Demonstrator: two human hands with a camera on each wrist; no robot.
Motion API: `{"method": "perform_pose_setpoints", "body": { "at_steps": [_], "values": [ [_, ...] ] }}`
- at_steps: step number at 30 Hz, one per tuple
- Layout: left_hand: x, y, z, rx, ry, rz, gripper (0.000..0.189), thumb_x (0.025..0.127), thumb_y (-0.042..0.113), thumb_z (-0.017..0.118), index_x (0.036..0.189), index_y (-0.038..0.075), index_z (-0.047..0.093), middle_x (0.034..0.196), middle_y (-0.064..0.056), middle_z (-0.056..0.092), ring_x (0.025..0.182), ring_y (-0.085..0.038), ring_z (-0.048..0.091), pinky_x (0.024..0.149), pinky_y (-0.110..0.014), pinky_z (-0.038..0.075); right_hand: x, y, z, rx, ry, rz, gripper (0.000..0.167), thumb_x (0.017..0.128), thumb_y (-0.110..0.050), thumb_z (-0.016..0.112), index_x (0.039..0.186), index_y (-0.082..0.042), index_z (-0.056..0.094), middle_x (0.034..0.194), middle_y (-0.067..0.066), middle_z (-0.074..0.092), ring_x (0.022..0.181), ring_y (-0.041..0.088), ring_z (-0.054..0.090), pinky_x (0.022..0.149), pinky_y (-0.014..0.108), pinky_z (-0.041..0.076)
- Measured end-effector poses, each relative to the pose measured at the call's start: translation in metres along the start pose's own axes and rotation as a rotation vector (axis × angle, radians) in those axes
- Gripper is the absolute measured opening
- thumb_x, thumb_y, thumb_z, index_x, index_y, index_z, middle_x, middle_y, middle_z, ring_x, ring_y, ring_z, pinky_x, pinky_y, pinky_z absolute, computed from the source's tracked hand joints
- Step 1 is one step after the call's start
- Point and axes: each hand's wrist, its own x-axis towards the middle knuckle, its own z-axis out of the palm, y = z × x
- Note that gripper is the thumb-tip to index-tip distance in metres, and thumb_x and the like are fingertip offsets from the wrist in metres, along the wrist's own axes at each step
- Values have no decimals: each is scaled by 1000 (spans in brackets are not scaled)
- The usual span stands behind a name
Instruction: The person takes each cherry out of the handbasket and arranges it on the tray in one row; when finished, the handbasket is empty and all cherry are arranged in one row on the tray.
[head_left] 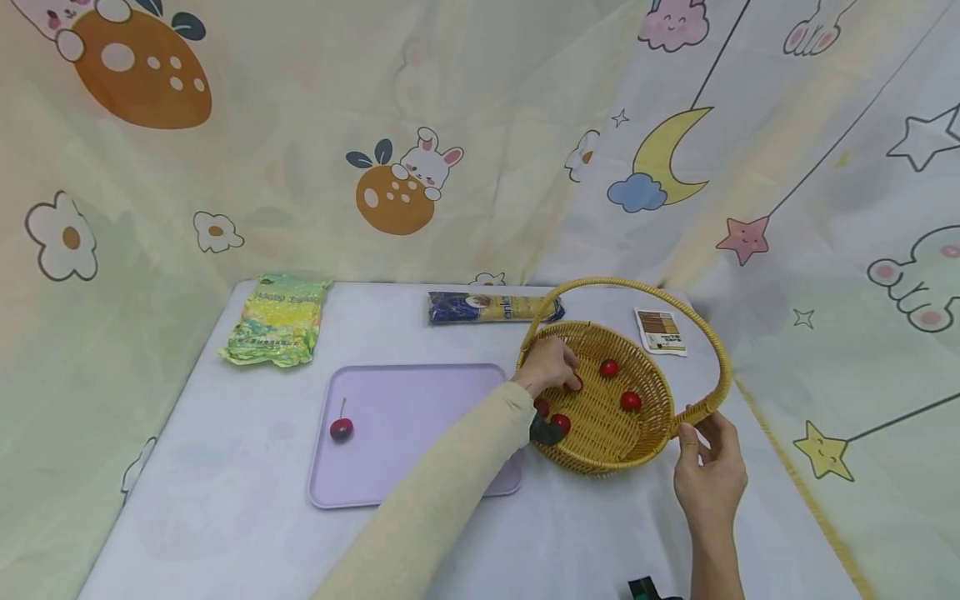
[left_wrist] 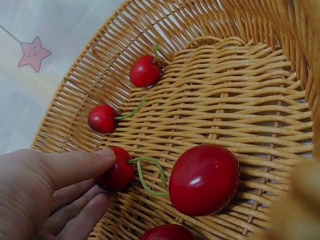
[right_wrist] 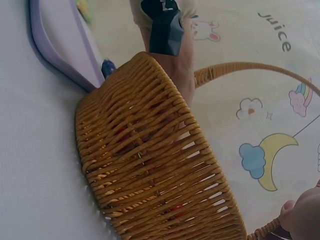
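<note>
A yellow wicker basket (head_left: 609, 429) with a tall arched handle holds several red cherries, among them one cherry (head_left: 631, 402) near its right side. My left hand (head_left: 550, 365) reaches in over the near-left rim. In the left wrist view, its thumb and fingers pinch a cherry (left_wrist: 120, 172) with a green stem, low against the wicker. A larger-looking cherry (left_wrist: 204, 180) lies beside it, closer to the camera. At the basket's right side my right hand (head_left: 712, 471) holds the foot of the handle; only part of that hand (right_wrist: 306, 215) shows in the right wrist view.
A lilac tray (head_left: 420, 442) lies left of the basket, partly under my left forearm, with one dark cherry (head_left: 341, 429) on it. Behind stand a green-yellow packet (head_left: 277, 321), a blue-and-yellow packet (head_left: 487, 307) and a small white-brown sachet (head_left: 661, 332). Patterned cloth hangs behind the table.
</note>
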Motion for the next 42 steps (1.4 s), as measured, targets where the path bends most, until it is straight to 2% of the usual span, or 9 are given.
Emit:
{"method": "perform_pose_setpoints", "body": {
  "at_steps": [10,15,19,29,37,42],
  "values": [
    [-1,4,-9,-36,21,18,34,85,7,87,118,8,79,121,-5,76,84,-18,74,70,-28,61,1,-2,5,19,7,-1,41,103,-5,63,143,0,55,130,17,67,114,-15,54,91,0,46],
    [-7,11,-15,-29,25,54,32,84,10,88,115,10,81,113,-1,78,98,-17,71,73,-27,59,2,-5,6,29,5,7,41,104,-6,62,144,-2,55,130,17,66,114,-12,55,91,1,46],
    [-15,17,-20,-42,15,77,30,85,12,88,114,11,82,113,2,78,109,-18,69,81,-28,59,2,-6,7,22,7,26,41,105,-7,61,145,-3,55,131,16,67,115,-11,55,91,0,46],
    [-27,19,-34,-55,1,171,31,86,16,88,116,14,81,106,3,81,107,-14,71,87,-28,59,5,-5,8,35,34,-6,39,103,-2,62,142,2,56,128,19,67,112,-16,53,89,0,46],
    [-40,15,-46,-113,-12,179,32,86,17,88,118,14,81,103,6,81,108,-11,71,93,-32,59,3,-5,7,42,35,15,39,103,-3,63,142,1,57,127,18,67,111,-15,54,89,0,46],
    [-52,13,-53,-114,-25,221,31,86,19,88,116,18,81,102,9,81,102,-5,71,95,-30,58,-1,-2,2,43,48,32,40,103,-4,63,142,-1,58,126,16,68,110,-15,55,88,-1,46]
  ]
}}
